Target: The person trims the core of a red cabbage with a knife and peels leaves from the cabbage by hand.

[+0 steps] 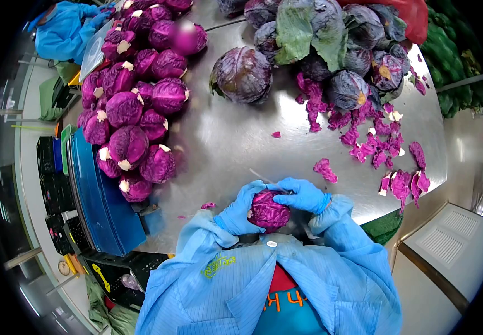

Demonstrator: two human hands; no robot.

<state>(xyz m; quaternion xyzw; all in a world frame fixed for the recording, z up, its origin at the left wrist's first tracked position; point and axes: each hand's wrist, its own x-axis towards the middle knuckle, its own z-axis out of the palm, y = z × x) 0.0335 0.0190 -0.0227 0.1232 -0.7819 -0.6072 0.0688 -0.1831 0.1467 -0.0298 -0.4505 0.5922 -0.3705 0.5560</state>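
Close to my chest, at the near table edge, is a peeled red cabbage point(270, 211). My left hand point(243, 210), in a blue glove, is wrapped round its left side. My right hand point(301, 195), gloved the same, is closed at its upper right, with fingertips against the leaves. A thin pale strip, like a knife blade point(261, 176), sticks out toward the upper left from beside my right fingers; its other end is hidden. A loose purple leaf piece point(325, 170) lies on the table beyond my right hand.
Peeled red cabbages point(128, 146) are piled at the left of the steel table point(227, 142). Unpeeled ones point(242, 75) are heaped at the back, with leaf scraps point(372, 139) at the right. A blue bin point(99, 195) stands by the left edge.
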